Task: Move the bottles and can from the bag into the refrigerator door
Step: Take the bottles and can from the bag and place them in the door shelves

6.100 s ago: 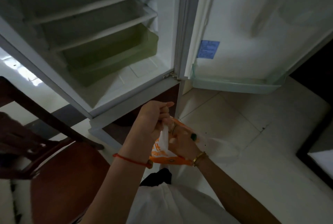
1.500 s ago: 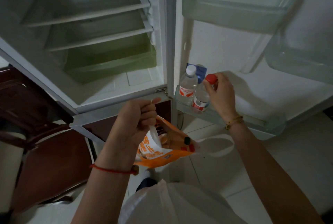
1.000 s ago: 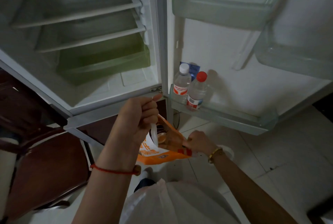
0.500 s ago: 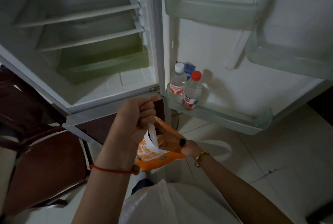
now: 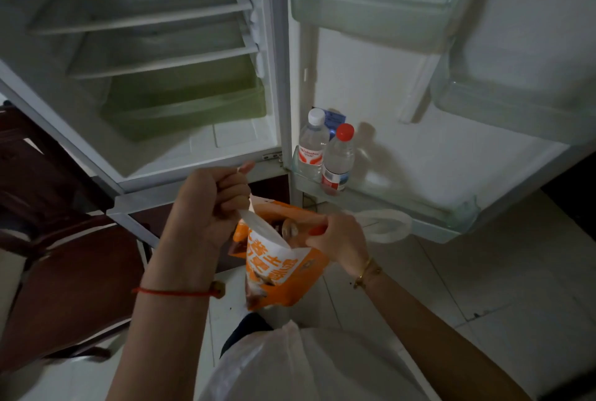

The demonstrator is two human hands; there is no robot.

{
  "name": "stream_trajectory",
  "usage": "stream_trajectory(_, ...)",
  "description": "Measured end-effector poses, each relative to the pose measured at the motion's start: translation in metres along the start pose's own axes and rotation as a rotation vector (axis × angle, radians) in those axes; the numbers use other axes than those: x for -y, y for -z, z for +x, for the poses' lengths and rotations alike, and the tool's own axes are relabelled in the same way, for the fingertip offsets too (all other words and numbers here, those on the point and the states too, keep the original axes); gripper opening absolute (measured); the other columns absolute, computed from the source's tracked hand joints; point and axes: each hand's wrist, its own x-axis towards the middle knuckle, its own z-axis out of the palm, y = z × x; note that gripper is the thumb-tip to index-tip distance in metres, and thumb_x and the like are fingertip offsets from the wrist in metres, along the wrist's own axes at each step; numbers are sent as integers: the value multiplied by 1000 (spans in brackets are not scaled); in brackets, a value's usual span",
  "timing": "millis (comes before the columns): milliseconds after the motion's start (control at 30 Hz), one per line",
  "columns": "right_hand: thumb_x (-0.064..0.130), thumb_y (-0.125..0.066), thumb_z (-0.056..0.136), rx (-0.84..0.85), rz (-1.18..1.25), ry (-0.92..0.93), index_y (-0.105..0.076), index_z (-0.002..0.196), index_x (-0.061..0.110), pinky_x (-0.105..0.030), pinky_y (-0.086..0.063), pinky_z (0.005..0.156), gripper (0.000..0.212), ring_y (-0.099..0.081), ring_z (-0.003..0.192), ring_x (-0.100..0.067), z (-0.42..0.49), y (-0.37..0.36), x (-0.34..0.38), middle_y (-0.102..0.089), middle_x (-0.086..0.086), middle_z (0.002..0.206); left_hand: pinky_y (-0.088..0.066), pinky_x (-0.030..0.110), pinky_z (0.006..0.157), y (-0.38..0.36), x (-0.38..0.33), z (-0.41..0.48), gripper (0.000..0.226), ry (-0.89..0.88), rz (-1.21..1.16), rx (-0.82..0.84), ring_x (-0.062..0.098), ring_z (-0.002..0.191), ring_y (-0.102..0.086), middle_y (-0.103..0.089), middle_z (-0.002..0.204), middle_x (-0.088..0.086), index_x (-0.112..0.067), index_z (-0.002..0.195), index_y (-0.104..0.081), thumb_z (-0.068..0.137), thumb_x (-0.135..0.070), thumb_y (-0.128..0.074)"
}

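The left hand (image 5: 209,203) is clamped on the handle of the soft, limp bag (image 5: 277,268) while the right hand (image 5: 338,242) closes inside on a rigid, probably slippery item, best gripped around its body.

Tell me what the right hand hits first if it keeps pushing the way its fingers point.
The right hand points down-left into the orange bag; it likely first meets the rounded metallic top inside, probably the can, though depth is unclear.
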Motion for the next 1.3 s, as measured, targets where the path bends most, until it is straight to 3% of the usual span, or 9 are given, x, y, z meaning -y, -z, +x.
stream_trajectory(100,39,-71,69,-103,-70,18,-67,78,18,-21,-41,53,23,-58,67,-12,-4,24,12,-63,6,73,-17,11,28,-7,6,1,24,4,8,31,5,27,-26,-29,43,-9,-4,104,-49,97,-5,-27)
stream_trajectory(200,34,-72,76,-200,-43,49,-64,89,20,-23,-44,65,20,-60,81,-13,-14,50,21,-60,5,90,-18,10,28,-14,7,3,19,-3,11,55,3,28,-26,-30,44,-9,-12,102,-42,95,-3,-26)
stream_trajectory(267,34,-74,78,-277,-44,40,-62,91,22,-18,-38,65,22,-55,80,-11,-22,71,24,-54,6,91,-17,11,28,-18,5,6,17,10,7,66,4,27,-26,-30,43,-8,-15,99,-39,95,-4,-27)
stream_trajectory(433,31,-78,72,-572,84,22,-68,90,19,-28,-48,76,24,-61,81,-18,-40,121,12,-60,0,93,-16,11,28,-20,1,15,18,40,75,80,4,27,-25,-29,43,-9,-8,106,-42,98,-5,-27)
stream_trajectory(633,27,-77,75,-790,33,17,-68,93,13,-14,-34,74,24,-54,78,-10,-40,153,9,-55,5,92,-16,10,27,-14,-7,23,23,95,147,72,3,27,-25,-28,43,-10,-5,98,-51,98,-7,-28)
stream_trajectory(800,25,-75,76,-756,3,19,-69,97,11,-22,-41,78,26,-62,84,-21,5,143,4,-61,-7,101,-13,10,28,-6,-18,26,23,116,198,84,3,26,-24,-28,43,-10,-5,98,-51,98,-8,-28)
stream_trajectory(1000,22,-69,80,-666,-79,7,-68,96,12,-22,-36,74,18,-61,91,-26,48,118,7,-58,-8,109,-14,12,27,2,-25,23,25,144,250,73,3,25,-24,-27,41,-10,-5,99,-52,99,-8,-27)
stream_trajectory(1300,25,-64,86,-660,-98,-78,-53,131,13,-38,-47,91,48,-57,115,-30,69,111,8,-53,-10,131,-13,13,30,-8,-21,23,24,175,243,103,4,26,-24,-28,41,-10,-3,107,-50,98,-7,-28)
